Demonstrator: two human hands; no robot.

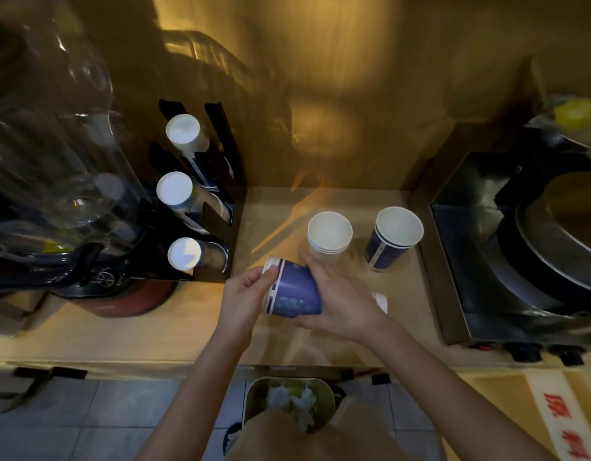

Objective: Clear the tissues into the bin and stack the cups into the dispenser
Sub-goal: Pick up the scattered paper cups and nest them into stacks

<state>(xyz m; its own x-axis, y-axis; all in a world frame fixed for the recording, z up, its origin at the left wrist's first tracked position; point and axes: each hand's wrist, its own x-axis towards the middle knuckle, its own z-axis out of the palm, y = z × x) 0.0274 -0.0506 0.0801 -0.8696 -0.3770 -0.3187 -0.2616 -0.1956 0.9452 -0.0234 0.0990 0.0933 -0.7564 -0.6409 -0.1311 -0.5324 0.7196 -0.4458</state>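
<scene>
Head-worn wide view, looking steeply down, close over counter

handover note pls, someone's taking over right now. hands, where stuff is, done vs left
Left hand: grips the rim end of a blue cup stack held on its side above the counter.
Right hand: wrapped around the base end of the same stack.
Still on the counter: a white cup stack and another blue cup stack, both upright, apart from each other. Something white shows behind the right hand; cannot tell what.
Dispenser: three slots, each holding cups.
Done: tissues are in the bin on the floor.
Left: load the held stack, then the two standing stacks.
</scene>
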